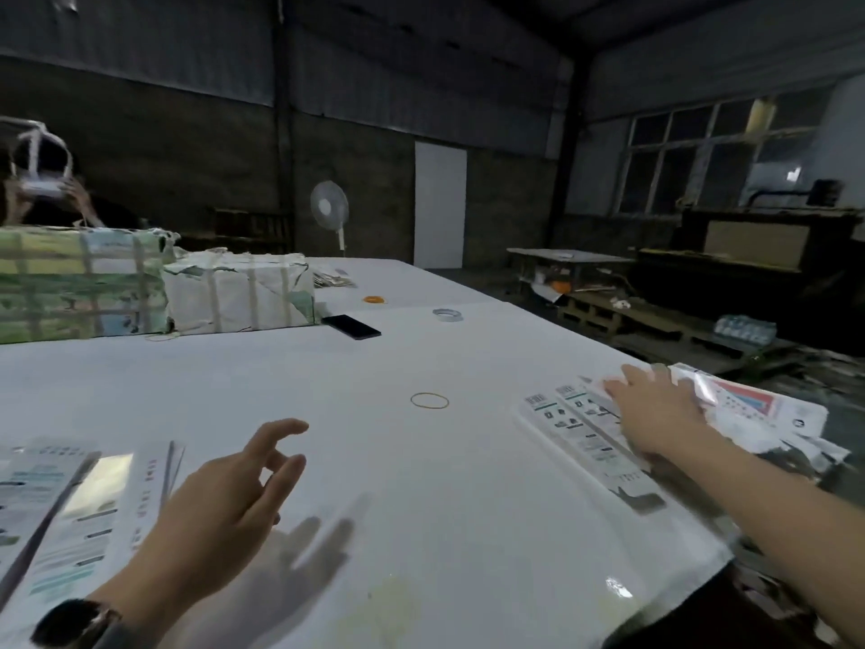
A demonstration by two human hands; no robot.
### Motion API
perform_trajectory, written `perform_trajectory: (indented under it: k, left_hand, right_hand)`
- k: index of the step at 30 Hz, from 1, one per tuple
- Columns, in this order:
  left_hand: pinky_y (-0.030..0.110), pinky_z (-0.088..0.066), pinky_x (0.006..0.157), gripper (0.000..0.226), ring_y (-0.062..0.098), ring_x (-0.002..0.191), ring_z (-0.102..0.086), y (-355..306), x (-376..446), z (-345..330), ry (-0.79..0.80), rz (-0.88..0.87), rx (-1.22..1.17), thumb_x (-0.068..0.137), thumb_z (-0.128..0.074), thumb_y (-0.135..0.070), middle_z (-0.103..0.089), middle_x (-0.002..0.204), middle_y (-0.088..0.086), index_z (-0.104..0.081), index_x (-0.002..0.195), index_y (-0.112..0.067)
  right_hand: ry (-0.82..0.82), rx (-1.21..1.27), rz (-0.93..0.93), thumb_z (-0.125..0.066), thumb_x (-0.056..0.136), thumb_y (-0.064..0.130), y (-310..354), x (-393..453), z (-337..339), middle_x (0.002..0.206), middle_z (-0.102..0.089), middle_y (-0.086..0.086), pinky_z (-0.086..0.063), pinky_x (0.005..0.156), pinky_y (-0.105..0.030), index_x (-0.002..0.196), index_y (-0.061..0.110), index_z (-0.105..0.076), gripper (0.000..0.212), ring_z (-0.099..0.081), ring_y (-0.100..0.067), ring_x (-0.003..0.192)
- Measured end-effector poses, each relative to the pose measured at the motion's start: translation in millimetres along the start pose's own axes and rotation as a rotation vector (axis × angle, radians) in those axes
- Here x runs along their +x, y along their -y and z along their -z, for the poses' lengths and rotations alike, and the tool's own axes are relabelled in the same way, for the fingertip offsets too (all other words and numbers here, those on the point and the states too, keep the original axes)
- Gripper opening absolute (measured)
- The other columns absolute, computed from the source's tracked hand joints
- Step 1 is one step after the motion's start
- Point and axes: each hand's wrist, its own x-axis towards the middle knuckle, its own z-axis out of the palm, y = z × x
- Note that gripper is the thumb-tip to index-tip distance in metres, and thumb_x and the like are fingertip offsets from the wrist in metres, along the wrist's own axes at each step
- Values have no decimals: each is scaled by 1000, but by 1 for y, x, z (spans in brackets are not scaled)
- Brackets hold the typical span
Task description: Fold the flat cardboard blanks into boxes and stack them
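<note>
Spreading under both hands, the wide white-covered worktable [421, 461] is the largest thing in view. At its far left, well beyond the left fingertips, stand two strapped, paper-wrapped bundles [140, 283], perhaps more stock, though their contents cannot be seen.

Next in size are the printed goods. Just left of the left hand [224, 503] lies a pile of pale printed cardboard pieces with teal lettering [61, 498]; whether these are finished folded boxes or flat stock cannot be told from here. Under and around the right hand [660, 414] lies a fanned heap of flat white printed cardboard blanks [580, 433], some with red markings beyond the fingers.

The right hand rests on that heap, fingers stretched fairly straight and pressing down on the top blank, not yet curled around it. The left hand hovers above bare tabletop, fingers loosely spread and holding nothing.

Smaller things lie beyond the fingertips: a black phone [352, 326], a roll of clear tape [448, 314], a small orange heap that looks like rubber bands [376, 299], and a single tan rubber band [429, 400] between the two hands.

Judging by this, the work is between boxes: a fresh blank is being picked, no fold has begun on it, and many blanks remain.
</note>
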Motion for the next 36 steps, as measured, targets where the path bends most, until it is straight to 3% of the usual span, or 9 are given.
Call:
perform_trajectory:
  k: [6,11,15,19,22,26,30,33,36]
  left_hand:
    - [39,-56,64,30,2,56,-64,6,2,-1,-38,37,102,98,-59,-22,-67,77,-30,-56,89,-50]
    - [37,-56,65,29,4,59,-65,7,4,-2,-67,92,145,97,-59,-23,-69,68,-22,-55,86,-49]
    - [31,-47,67,12,8,72,-58,17,8,3,-13,201,307,97,-54,-29,-62,73,-14,-60,101,-39]
    - [31,-42,62,14,16,82,-58,23,9,10,-58,296,441,94,-48,-30,-60,79,-10,-49,81,-35]
    - [34,-49,79,18,18,106,-57,30,8,15,-39,389,524,95,-49,-40,-67,105,-10,-57,110,-35]
    - [49,-34,104,48,32,135,-37,43,4,23,80,543,746,96,-44,-49,-48,139,-2,-37,141,-34]
    - [48,-38,100,46,39,126,-48,44,3,24,118,638,759,98,-41,-38,-53,134,6,-34,142,-28]
    - [43,-42,100,47,35,127,-51,43,1,23,125,554,732,101,-37,-35,-58,133,6,-32,147,-28]
    - [38,-42,84,39,31,119,-55,34,3,21,33,458,721,100,-44,-34,-63,126,5,-43,138,-26]
  right_hand:
    - [-205,291,146,-45,99,24,68,2,46,156,-32,5,-32,107,-41,141,37,-46,44,-29,-25,138]
    - [-228,757,417,-53,94,31,178,-36,91,137,-52,9,-44,95,-37,123,35,-61,30,-43,-19,125]
    - [-143,999,639,-54,91,35,269,-71,116,129,-56,9,-45,97,-39,119,35,-63,30,-48,-16,121]
    - [-165,1197,717,-53,92,26,326,-98,114,117,-61,10,-46,93,-37,109,27,-66,21,-51,-14,113]
    - [-206,1280,726,-52,87,23,342,-105,99,100,-61,13,-47,86,-35,96,23,-63,15,-53,-12,102]
    - [-259,1345,744,-53,83,23,343,-98,94,88,-59,14,-49,78,-36,87,23,-61,9,-54,-12,90]
    - [-222,1319,754,-58,86,12,343,-96,88,86,-55,14,-48,80,-36,83,27,-54,16,-53,-14,90]
    - [-230,1315,755,-59,85,13,345,-98,90,85,-53,15,-47,79,-35,82,29,-52,19,-53,-14,89]
    - [-218,1345,743,-59,85,14,344,-99,88,89,-58,14,-47,79,-32,84,31,-54,17,-55,-12,89]
